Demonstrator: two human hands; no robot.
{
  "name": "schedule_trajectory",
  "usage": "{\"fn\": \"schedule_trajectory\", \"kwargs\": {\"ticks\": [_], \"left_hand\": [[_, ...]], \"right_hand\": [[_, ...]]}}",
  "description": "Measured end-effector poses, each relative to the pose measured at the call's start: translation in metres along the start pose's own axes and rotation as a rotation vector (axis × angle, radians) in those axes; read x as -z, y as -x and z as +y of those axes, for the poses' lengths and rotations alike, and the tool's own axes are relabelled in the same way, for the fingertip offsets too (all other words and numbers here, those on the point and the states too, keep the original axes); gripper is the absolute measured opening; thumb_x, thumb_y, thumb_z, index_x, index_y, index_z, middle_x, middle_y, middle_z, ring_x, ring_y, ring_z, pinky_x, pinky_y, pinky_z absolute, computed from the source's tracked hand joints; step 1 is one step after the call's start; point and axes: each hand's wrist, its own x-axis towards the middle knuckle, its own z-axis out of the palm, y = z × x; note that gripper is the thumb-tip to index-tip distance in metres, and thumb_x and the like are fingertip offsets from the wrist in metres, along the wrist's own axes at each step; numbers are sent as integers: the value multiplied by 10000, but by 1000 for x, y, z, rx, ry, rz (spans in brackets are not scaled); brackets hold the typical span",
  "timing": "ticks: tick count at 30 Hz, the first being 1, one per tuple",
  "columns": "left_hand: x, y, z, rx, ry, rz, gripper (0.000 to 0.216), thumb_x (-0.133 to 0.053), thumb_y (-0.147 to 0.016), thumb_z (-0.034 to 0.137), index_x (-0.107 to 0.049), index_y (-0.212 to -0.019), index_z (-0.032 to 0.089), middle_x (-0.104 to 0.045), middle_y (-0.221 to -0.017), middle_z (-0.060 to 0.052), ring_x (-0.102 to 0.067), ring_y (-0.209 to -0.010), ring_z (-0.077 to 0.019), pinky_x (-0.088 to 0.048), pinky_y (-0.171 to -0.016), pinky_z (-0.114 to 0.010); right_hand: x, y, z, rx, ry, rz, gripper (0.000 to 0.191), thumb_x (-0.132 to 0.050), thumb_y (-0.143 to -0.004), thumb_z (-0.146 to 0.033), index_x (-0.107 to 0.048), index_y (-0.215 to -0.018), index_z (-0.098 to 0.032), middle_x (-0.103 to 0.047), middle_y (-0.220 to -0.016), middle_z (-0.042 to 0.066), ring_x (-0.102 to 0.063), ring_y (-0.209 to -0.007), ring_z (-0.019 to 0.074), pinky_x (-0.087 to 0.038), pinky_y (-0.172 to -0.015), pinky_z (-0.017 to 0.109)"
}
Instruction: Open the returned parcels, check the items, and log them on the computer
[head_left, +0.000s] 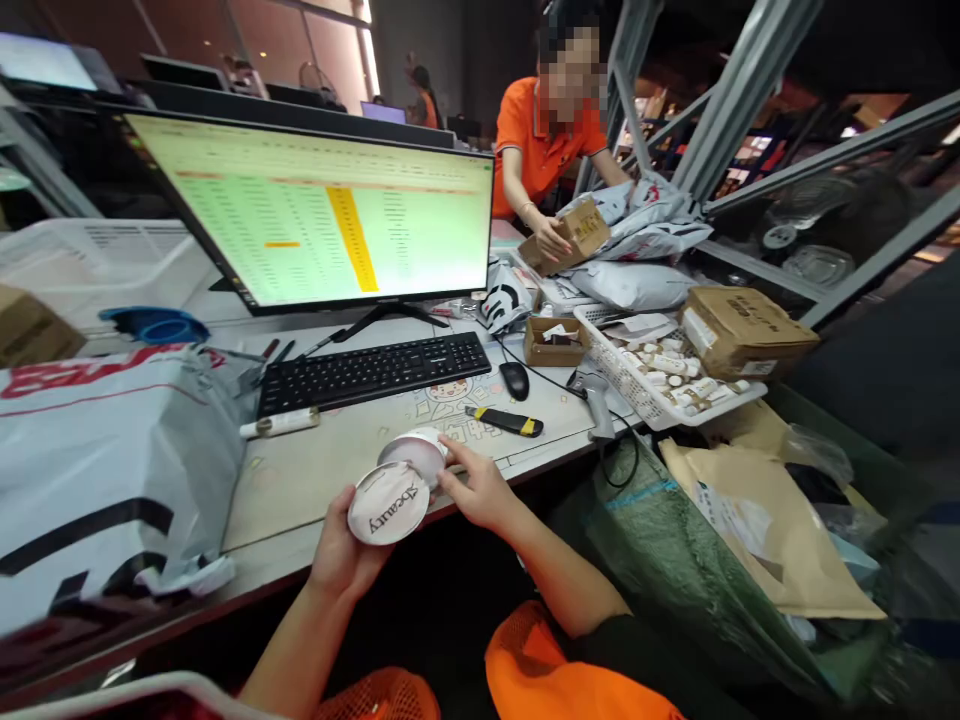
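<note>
My left hand [346,552] grips a round pink-and-white lid [388,503] printed with script lettering, face up, just over the desk's front edge. My right hand [475,487] holds the matching round jar [417,453], which rests on the desk beside the lid. Both hands have their fingers curled around these parts. The two pieces touch or nearly touch each other.
A black keyboard [373,371], mouse [514,380], yellow utility knife [503,421], white tube [280,424] and monitor [319,217] are on the desk. A large grey mail bag [105,470] lies left. A white basket [628,382] of small tubes, a barcode scanner [598,403] and boxes stand right. A person in orange handles a carton [570,238] behind.
</note>
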Motion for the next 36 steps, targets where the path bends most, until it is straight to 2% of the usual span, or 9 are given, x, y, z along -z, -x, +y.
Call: {"fn": "schedule_trajectory", "kwargs": {"ticks": [4, 9, 14, 17, 21, 26, 29, 32, 36], "left_hand": [[4, -1, 10, -93, 35, -7, 563, -649, -881, 481, -707, -1337, 156, -788, -1220, -160, -645, -1318, -473, -563, -1068, -630], [-1, 5, 3, -107, 12, 32, 480, -470, -988, 514, -748, -1153, 160, -806, -1142, -114, -603, -1380, -433, -525, -1116, -595], [17, 1, -8, -123, -40, -284, 685, -620, -841, 649, -727, -1259, 117, -741, -1323, -192, -576, -1398, -476, -447, -1169, -641], [26, 1, -14, -167, -61, -374, 694, -660, -811, 664, -742, -1254, 135, -744, -1332, -165, -586, -1391, -460, -415, -1204, -603], [28, 3, -23, -215, -82, -339, 677, -696, -812, 664, -748, -1242, 144, -757, -1304, -149, -614, -1363, -421, -424, -1204, -550], [29, 6, -38, -346, -248, -220, 603, -766, -825, 572, -732, -1272, 168, -716, -1368, -132, -576, -1408, -378, -412, -1223, -485], [31, 5, -46, -468, -323, -141, 545, -756, -851, 530, -734, -1258, 169, -678, -1423, -124, -504, -1479, -346, -348, -1275, -441], [29, 5, -51, -474, -267, -92, 573, -704, -889, 553, -702, -1311, 166, -683, -1420, -125, -510, -1477, -350, -350, -1275, -470], [23, 12, -52, -487, -131, -67, 678, -641, -905, 630, -651, -1381, 147, -710, -1381, -141, -548, -1441, -384, -399, -1236, -516]], "right_hand": [[-9, -7, 2, 111, 1, 37, 530, -569, -1015, -386, -573, -1501, -175, -786, -1153, 113, -767, -1073, 235, -619, -1002, 397], [-23, -5, 8, 234, -52, 128, 441, -589, -1018, -394, -629, -1423, -223, -780, -1140, 102, -778, -999, 223, -647, -900, 322], [-26, -5, 16, 155, -105, 111, 451, -606, -1023, -361, -626, -1443, -199, -760, -1169, 124, -746, -1029, 234, -616, -978, 422], [-23, -2, 3, 268, 6, 222, 422, -634, -1000, -316, -648, -1412, -226, -705, -1285, 142, -692, -1192, 276, -583, -1050, 513], [-22, 4, -30, 460, 148, 171, 301, -702, -945, -303, -728, -1241, -260, -562, -1515, 134, -464, -1498, 360, -409, -1221, 658], [-35, -4, -45, 388, 179, -3, 170, -626, -991, -320, -760, -1051, -235, -460, -1645, 115, -264, -1613, 390, -308, -1248, 707], [-43, -7, -41, 356, 164, 24, 195, -559, -1013, -287, -714, -911, -229, -510, -1601, 109, -270, -1613, 359, -264, -1261, 707], [-48, -3, -34, 375, 91, 94, 162, -530, -1017, -270, -652, -922, -223, -558, -1517, 133, -347, -1579, 322, -305, -1261, 665], [-52, 7, -21, 243, -232, 295, 93, -532, -1009, -297, -590, -968, -237, -593, -1405, 124, -499, -1467, 286, -385, -1233, 599]]}}
